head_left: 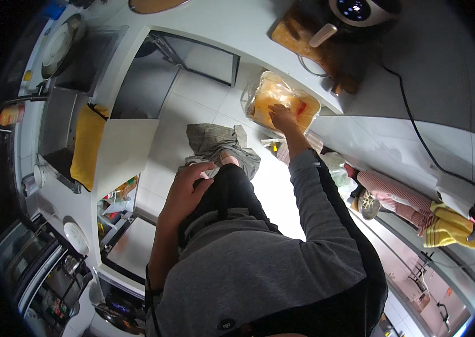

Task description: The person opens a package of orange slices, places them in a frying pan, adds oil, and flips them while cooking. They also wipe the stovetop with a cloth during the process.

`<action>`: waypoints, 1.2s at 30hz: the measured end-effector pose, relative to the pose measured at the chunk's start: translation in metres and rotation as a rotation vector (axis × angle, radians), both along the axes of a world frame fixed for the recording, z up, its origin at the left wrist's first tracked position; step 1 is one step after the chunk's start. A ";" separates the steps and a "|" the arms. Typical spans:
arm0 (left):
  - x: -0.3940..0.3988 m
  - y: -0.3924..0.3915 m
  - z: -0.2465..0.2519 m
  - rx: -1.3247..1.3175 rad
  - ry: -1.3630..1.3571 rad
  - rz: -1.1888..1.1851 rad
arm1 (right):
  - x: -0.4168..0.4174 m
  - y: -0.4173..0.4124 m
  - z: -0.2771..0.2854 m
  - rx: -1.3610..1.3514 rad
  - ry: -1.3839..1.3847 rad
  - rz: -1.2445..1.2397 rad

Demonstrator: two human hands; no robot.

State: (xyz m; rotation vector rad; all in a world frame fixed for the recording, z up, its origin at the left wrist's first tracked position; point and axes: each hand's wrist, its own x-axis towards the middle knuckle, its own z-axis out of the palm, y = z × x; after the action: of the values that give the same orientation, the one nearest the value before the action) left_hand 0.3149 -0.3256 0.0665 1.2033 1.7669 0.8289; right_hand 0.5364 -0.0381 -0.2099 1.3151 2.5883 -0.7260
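My right hand (283,119) reaches out over a bin (314,122) lined with a clear plastic bag, its fingers apart and nothing visible in them. Inside the bag, the contents look orange-yellow, with a small red piece (301,108) beside the hand. Whether the fingertips touch the contents cannot be told. My left hand (182,189) hangs by my thigh, empty, with thumb and fingers apart. Below it, a crumpled grey cloth (210,139) lies on the tiled floor around my feet.
A yellow cloth (86,147) drapes over the edge by the sink (58,113). Cabinet doors (208,61) stand open at the left. An air fryer (355,12), a wooden cutting board (300,36) and a black cord (414,130) are on the right counter.
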 end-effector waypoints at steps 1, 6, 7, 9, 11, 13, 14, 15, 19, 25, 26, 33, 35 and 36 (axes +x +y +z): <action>0.000 -0.004 -0.003 -0.011 0.020 0.013 | -0.004 0.003 -0.008 -0.057 -0.067 0.040; -0.004 -0.013 -0.002 -0.135 0.010 0.090 | -0.004 0.025 -0.055 -0.025 -0.195 0.159; -0.005 -0.016 -0.003 -0.159 0.014 0.102 | -0.005 0.030 -0.059 -0.034 -0.198 0.179; -0.004 -0.025 -0.004 -0.169 -0.027 0.131 | -0.008 0.039 -0.054 -0.042 -0.206 0.221; -0.003 -0.036 -0.004 -0.143 -0.106 0.188 | -0.015 0.038 -0.028 0.019 -0.329 0.264; -0.005 -0.047 -0.003 -0.105 -0.105 0.223 | -0.015 0.035 0.003 0.101 -0.436 0.318; -0.011 -0.046 0.002 -0.082 -0.106 0.209 | 0.006 0.040 -0.013 0.272 -0.466 0.307; -0.012 -0.056 0.002 -0.077 -0.109 0.246 | 0.005 0.025 0.007 0.322 -0.337 0.098; -0.023 -0.096 -0.008 0.000 -0.084 0.270 | -0.023 -0.024 0.073 0.340 0.217 -0.073; -0.033 -0.189 -0.003 0.144 -0.049 0.419 | -0.176 -0.167 0.153 0.071 0.598 0.478; -0.034 -0.210 0.001 0.157 -0.001 0.463 | -0.202 -0.203 0.168 0.033 0.671 0.620; -0.029 -0.367 -0.028 0.413 0.251 0.943 | -0.298 -0.460 0.246 -0.441 0.645 1.269; -0.025 -0.412 -0.024 0.412 0.278 1.073 | -0.310 -0.517 0.247 -0.557 0.653 1.350; -0.019 -0.436 -0.015 0.364 0.332 1.133 | -0.310 -0.546 0.257 -0.590 0.638 1.397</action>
State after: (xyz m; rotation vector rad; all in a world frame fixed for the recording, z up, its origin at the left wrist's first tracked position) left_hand 0.2957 -0.7613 0.0518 0.4433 2.6729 1.7057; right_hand 0.2269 -0.5837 0.0471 -0.9828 2.4570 -1.4111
